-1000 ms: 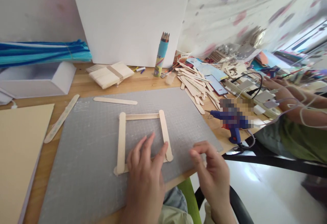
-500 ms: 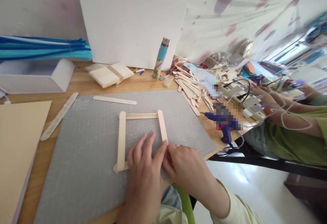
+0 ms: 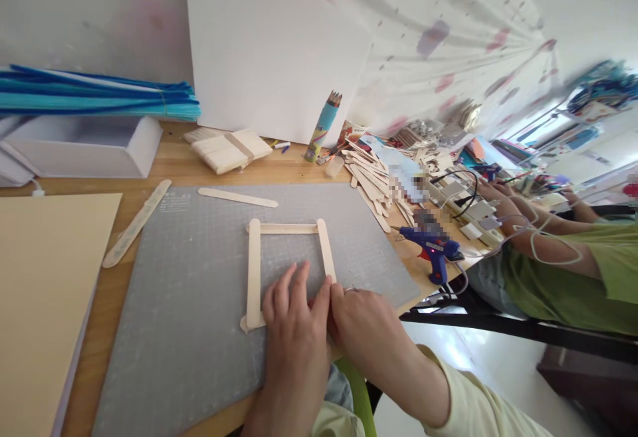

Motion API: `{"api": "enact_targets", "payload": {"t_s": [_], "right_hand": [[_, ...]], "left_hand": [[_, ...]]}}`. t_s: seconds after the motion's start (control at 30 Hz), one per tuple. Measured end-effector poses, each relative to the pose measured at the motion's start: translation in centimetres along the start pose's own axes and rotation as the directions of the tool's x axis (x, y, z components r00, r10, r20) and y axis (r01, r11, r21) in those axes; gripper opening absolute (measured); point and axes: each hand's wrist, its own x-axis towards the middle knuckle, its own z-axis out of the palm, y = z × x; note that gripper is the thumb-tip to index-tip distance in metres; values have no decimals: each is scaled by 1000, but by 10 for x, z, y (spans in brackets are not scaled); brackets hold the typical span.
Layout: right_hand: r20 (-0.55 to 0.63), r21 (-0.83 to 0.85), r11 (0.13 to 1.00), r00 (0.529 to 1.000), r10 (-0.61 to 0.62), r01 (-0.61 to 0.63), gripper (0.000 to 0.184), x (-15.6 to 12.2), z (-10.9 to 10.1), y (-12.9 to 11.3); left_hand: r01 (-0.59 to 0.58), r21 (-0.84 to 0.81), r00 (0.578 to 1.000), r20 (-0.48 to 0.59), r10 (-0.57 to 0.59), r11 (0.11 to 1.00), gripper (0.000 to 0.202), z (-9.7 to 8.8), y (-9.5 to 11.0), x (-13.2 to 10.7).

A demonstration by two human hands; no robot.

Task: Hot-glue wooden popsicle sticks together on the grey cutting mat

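A square frame of wooden craft sticks [image 3: 254, 271] lies on the grey cutting mat [image 3: 199, 291]. My left hand [image 3: 298, 331] rests over its near stick, fingers bent forward inside the square and thumb side at the near right corner. My right hand [image 3: 371, 324] is closed, its thumb and index finger pinching that same corner. Both hands meet there and hide the joint. On the far side of the mat lies a loose craft stick [image 3: 238, 198]. Another stick [image 3: 137, 224], with smears on it, crosses the mat's left edge.
To the right lies a blue glue gun [image 3: 436, 254], beside a pile of craft sticks [image 3: 369, 174] and a power strip [image 3: 461, 204]. A pencil tube [image 3: 323, 128] and banded sticks [image 3: 232, 150] stand behind. Another person's arm [image 3: 543, 231] reaches in at right.
The view has shifted, so the mat and frame appear slightly farther right. Both hands stay at the frame's near right corner, with hardly any movement of their own.
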Motion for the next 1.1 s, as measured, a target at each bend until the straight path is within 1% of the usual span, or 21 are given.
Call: {"api": "enact_targets", "payload": {"t_s": [0.07,0.1,0.13,0.2,0.3,0.4,0.5,0.6,0.8,0.97,1.1], "right_hand": [[23,-55,998,999,-43,44,12,1,2,5],[20,-53,997,998,-56,57,8,1,3,8],[4,-22,998,998,-57,57,8,1,6,11],[-38,79,996,998,-42,45,15,-1,12,16],[-80,273,962,996,28,-5,20,-5,19,20],[-76,470,880,990,122,-72,24,-8,21,21],[-64,584,801,976,208,-132,27,-10,21,20],[-45,636,752,965,259,-172,29,-11,22,19],[-11,699,682,950,313,-216,29,-10,23,20],[76,760,603,954,289,-243,28,-8,17,28],[126,784,568,960,250,-251,28,-7,13,35]], "left_hand": [[-14,-18,1000,26,15,1000,39,-1,-1,-1],[-10,-24,1000,24,10,1000,39,-1,-2,-1],[-1,-30,1000,21,1,1000,39,-2,-2,0],[-2,-38,999,35,3,999,41,-3,-2,0],[-37,-32,996,79,40,999,41,-6,-2,1],[-29,-12,996,85,30,1000,39,-8,1,3],[6,-8,998,64,-5,1000,37,-8,4,5],[14,-6,998,66,-14,1000,36,-7,5,6],[-44,40,995,91,41,998,36,-3,0,3],[-63,60,993,105,57,996,39,-3,1,3],[-49,68,993,111,42,996,41,-4,2,4]]}}
